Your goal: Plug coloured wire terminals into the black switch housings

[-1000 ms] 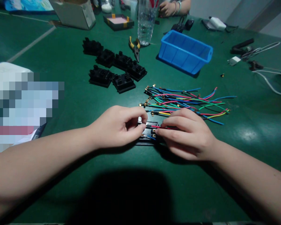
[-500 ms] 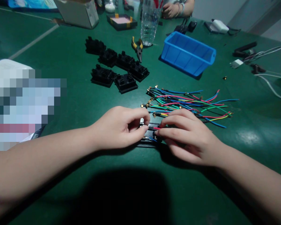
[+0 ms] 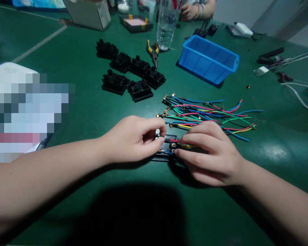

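A black plastic socket housing [image 3: 166, 157] lies on the table between my hands, with metal parts inside. A red wire [image 3: 173, 140] and a short blue wire [image 3: 169, 152] run across it, near small brass terminals at its right end. My left hand [image 3: 138, 138] is closed in a pinch at the red wire's left end; its fingertips cover part of the housing. My right hand [image 3: 213, 153] has its fingers parted at the housing's right end, fingertips close to the red and blue wires. Yellow-green wire shows beneath those fingers. Behind lie several loose coloured wires with brass terminals [image 3: 207, 111].
Several black housings [image 3: 140, 90] stand farther back, beside yellow-handled pliers [image 3: 154, 54]. A blue bin [image 3: 207, 61], a clear plastic cup [image 3: 166, 30] and a cardboard box [image 3: 88, 13] are beyond. Another person's hand [image 3: 191, 12] rests at the far edge. Cables [image 3: 284, 63] lie right.
My right fingertips have spread apart and drawn slightly right and down, uncovering the brass terminals. The left hand keeps its pinch. The whole view has shifted slightly.
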`<act>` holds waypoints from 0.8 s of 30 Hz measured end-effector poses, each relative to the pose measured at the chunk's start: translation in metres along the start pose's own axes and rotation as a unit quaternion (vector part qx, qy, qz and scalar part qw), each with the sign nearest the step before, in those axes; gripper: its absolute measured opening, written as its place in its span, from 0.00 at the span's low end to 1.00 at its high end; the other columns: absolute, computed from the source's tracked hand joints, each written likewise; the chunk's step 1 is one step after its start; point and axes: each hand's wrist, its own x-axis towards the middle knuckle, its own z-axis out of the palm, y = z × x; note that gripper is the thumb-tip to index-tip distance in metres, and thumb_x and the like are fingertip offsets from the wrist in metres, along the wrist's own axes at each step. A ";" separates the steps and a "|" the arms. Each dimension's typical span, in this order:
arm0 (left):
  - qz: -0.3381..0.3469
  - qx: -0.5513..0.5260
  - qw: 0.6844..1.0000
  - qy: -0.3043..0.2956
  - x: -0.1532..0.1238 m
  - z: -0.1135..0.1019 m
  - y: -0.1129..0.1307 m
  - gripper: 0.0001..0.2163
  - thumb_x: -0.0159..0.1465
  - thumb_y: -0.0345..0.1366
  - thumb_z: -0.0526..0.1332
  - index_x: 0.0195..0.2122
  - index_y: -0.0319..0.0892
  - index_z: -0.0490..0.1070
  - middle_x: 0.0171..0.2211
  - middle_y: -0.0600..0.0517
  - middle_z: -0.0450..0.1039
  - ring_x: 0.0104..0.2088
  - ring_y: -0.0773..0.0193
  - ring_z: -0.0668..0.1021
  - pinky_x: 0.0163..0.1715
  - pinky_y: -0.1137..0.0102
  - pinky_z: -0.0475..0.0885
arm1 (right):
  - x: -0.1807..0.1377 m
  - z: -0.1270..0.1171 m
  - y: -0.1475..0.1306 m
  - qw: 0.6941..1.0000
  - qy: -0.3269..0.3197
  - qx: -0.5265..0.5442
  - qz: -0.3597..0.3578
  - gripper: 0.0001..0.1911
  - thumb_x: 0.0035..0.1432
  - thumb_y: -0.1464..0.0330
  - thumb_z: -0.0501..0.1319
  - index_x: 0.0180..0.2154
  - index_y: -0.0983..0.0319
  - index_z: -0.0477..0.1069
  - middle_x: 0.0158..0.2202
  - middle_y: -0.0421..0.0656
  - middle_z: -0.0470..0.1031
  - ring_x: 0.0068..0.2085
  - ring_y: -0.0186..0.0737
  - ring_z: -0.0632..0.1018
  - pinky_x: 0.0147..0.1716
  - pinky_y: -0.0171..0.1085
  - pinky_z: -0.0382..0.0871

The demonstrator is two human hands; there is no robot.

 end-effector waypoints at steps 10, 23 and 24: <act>-0.010 -0.007 1.000 -0.011 0.001 -0.001 0.002 0.04 0.61 0.34 0.57 0.33 0.42 0.71 0.19 0.60 0.65 0.19 0.73 0.66 0.22 0.77 0.58 | 0.004 0.000 -0.002 0.998 -0.004 0.059 0.030 0.13 0.57 0.74 0.58 0.44 0.61 0.73 0.44 0.49 0.75 0.49 0.48 0.71 0.46 0.50 0.70; -0.005 0.007 1.000 -0.010 0.001 -0.002 0.002 0.05 0.62 0.35 0.57 0.33 0.42 0.71 0.19 0.60 0.66 0.20 0.73 0.67 0.23 0.76 0.59 | 0.005 -0.003 -0.008 0.999 -0.025 0.022 0.036 0.11 0.59 0.72 0.58 0.45 0.62 0.73 0.45 0.51 0.75 0.49 0.50 0.71 0.47 0.51 0.69; -0.001 0.012 1.000 -0.008 0.000 -0.001 0.002 0.05 0.62 0.35 0.57 0.34 0.42 0.71 0.20 0.60 0.66 0.20 0.73 0.67 0.23 0.76 0.59 | 0.005 -0.002 -0.008 0.999 -0.023 0.018 0.036 0.11 0.60 0.72 0.58 0.45 0.63 0.73 0.45 0.52 0.75 0.49 0.51 0.71 0.47 0.51 0.69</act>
